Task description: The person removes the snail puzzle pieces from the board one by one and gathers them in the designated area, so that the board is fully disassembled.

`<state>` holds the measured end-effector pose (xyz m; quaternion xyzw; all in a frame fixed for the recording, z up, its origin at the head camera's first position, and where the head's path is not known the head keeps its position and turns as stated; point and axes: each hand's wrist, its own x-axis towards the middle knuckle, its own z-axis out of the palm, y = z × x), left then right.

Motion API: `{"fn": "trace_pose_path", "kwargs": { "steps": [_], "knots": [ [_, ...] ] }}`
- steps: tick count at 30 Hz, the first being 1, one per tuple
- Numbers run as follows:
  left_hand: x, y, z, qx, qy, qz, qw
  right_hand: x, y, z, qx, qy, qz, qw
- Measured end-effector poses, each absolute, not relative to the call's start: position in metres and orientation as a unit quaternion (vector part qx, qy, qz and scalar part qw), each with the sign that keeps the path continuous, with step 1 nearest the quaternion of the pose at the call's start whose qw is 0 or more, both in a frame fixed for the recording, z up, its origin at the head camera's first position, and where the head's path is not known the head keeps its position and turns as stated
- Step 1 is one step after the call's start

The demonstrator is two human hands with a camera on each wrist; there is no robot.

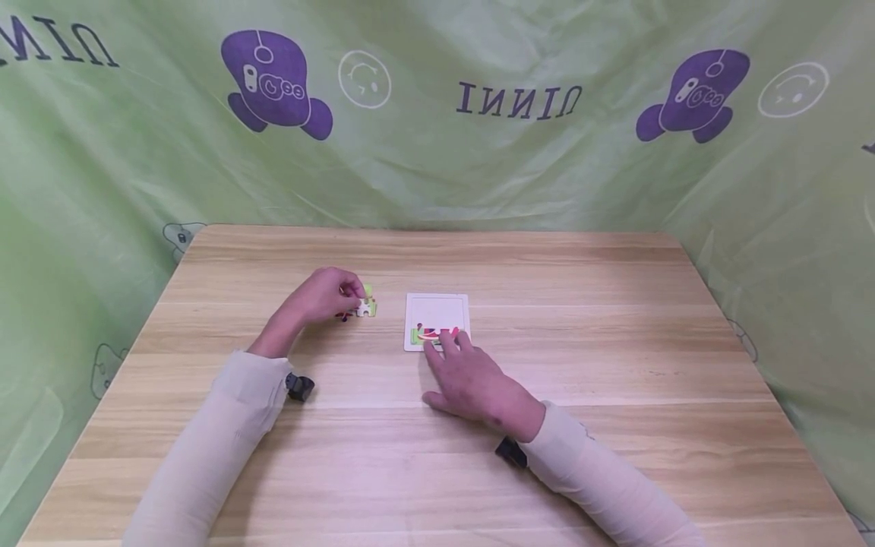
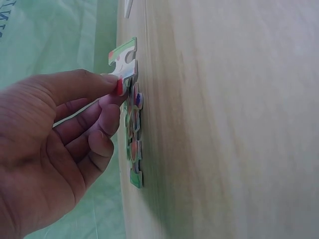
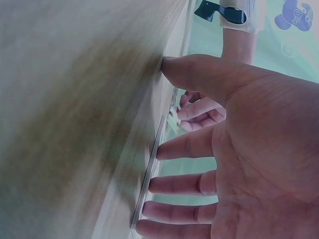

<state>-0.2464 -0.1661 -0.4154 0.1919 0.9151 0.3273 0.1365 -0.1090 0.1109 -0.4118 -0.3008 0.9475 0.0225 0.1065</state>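
Pinching a small puzzle piece [image 2: 123, 66]: left hand [image 1: 328, 295], thumb and forefinger closed on one end, other fingers loosely curled. Piece mostly white, with green along the far edge and some red by the thumb; notched outline. Held tilted at the loose pieces [image 2: 135, 149], to the left of the board; whether it touches them, cannot tell. Loose pieces lie close together on the table, green edges and darker patches showing, partly hidden by the hand.

Board [image 1: 437, 310]: white, square, raised rim, flat on the table, just right of the loose pieces. Fitted pieces [image 1: 429, 334] run along its near side, green, red and white; print too small to read, right end covered by fingers.

Right hand [image 1: 472, 380] at the board's near side, grasping nothing. Fingers extended and spread, tips on the board; how far they rest on the fitted pieces, cannot tell. Thumb apart, its tip down on the table.

Pale sleeves [image 1: 205, 456] on both arms, a small black camera [image 1: 301, 387] at each wrist. Table [image 1: 581, 304] light wood grain. Behind and at the sides, green curtain [image 1: 424, 175] with purple figures, smiling faces and reversed lettering.
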Motion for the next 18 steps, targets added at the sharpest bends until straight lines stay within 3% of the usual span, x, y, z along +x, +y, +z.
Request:
{"fn": "trace_pose_path", "kwargs": {
  "steps": [18],
  "knots": [
    [-0.2457,-0.1651,-0.4166,0.188,0.923,0.313,0.124,-0.1088,0.1119,-0.4138,-0.308,0.946,0.033,0.098]
  ]
}}
